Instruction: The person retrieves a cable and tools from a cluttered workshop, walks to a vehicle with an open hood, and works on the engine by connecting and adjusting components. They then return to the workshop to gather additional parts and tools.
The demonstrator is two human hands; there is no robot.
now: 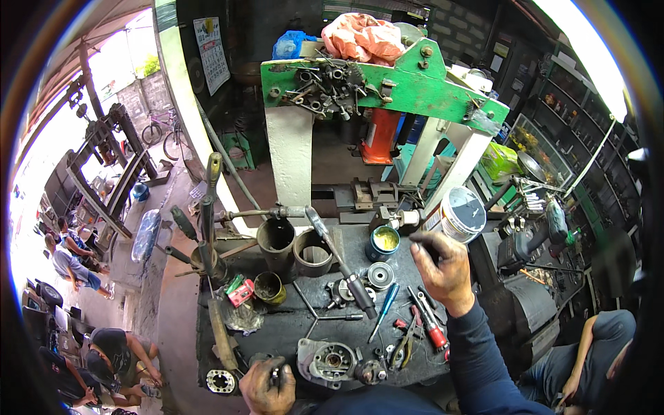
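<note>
Greasy black metal covers nearly everything on the table (290, 325), a dark slab crowded with parts. The left hand (266, 387), at the 6 o'clock edge, is clenched around a small dark part (274, 375) I cannot identify, just beside a round bearing plate (221, 380) at its 9 o'clock. The right hand (443, 266) is raised over the table's 3 o'clock side, fingers pinched together near the thumb; whether they grip something tiny, I cannot tell. A grey housing (328, 360) with a round bore lies at 3 o'clock of the left hand, close to the near edge.

Risk, as I judge it: oily fingers could let the small part slip, and it would vanish among the clutter or roll off the near edge, which the housing and bearing plate already crowd. The right forearm passes above a red-handled screwdriver (430, 326), a blue-handled screwdriver (382, 311) and pliers (401, 349); a careless sweep could knock them off the 3 o'clock edge.

Open room is scarce. A bare patch sits mid-table around 9 o'clock of the long socket wrench (339, 259); two steel sleeves (294, 249) and a grease tin (384, 242) wall off 12 o'clock.
</note>
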